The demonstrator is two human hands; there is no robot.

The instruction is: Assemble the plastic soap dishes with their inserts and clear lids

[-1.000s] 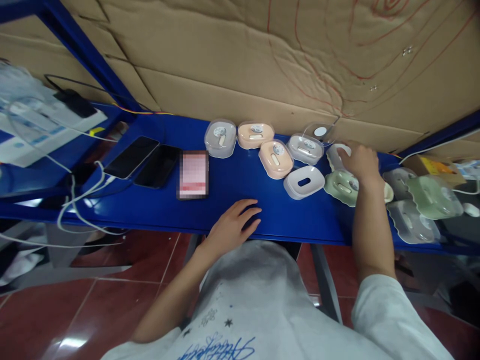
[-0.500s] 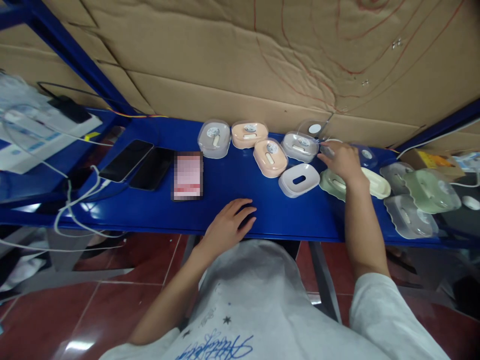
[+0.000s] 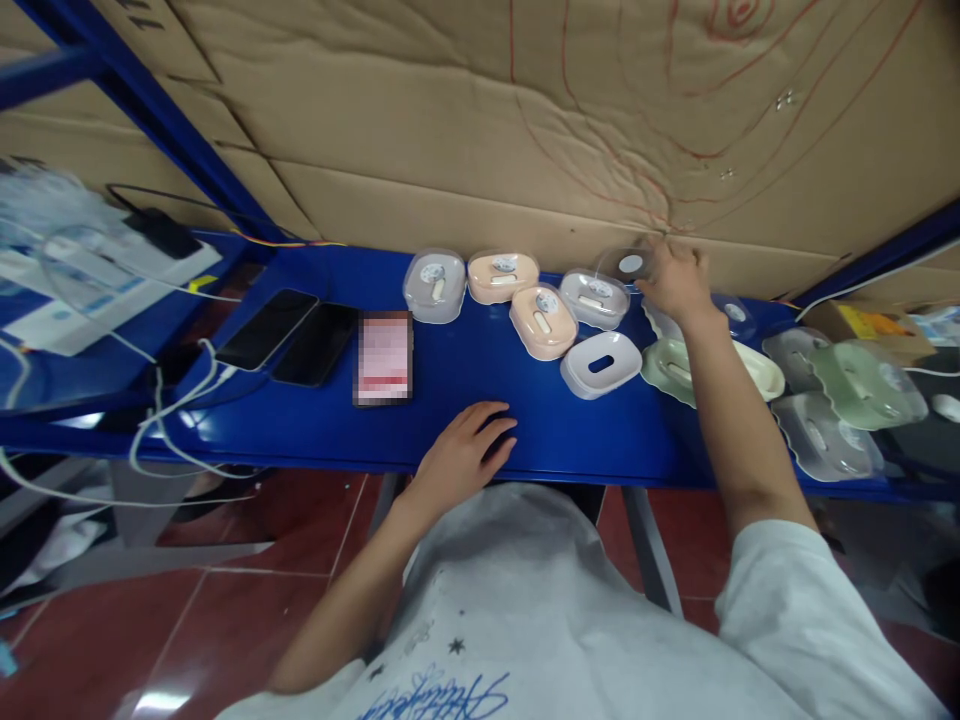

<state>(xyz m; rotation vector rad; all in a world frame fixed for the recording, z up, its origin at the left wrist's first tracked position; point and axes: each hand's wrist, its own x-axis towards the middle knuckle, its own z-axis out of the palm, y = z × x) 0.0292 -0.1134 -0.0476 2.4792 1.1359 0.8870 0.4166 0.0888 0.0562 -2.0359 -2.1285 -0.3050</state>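
Observation:
My right hand (image 3: 679, 282) reaches to the back of the blue table, thumb and fingers around the right end of a clear plastic lid (image 3: 630, 264) with a round white sticker. Just in front are a grey soap box (image 3: 596, 298) with a clear cover and an uncovered grey soap box tray (image 3: 602, 364) with an oval slot. A green soap box (image 3: 666, 372) lies under my right forearm, which partly hides a cream one (image 3: 761, 370). My left hand (image 3: 466, 455) rests near the front edge, fingers loosely stretched, holding nothing.
Peach soap boxes (image 3: 544, 322) and another grey one (image 3: 435, 287) stand at the back. Right are a wavy-edged green box (image 3: 870, 385) and clear grey ones (image 3: 825, 437). Left lie phones (image 3: 268, 328), a blurred pink item (image 3: 384, 358) and white cables (image 3: 161, 410). Cardboard (image 3: 450, 150) walls the back.
My right hand has moved back from beside the covered grey soap box to the clear lid's right end. My left hand stays in place. The view has shifted slightly.

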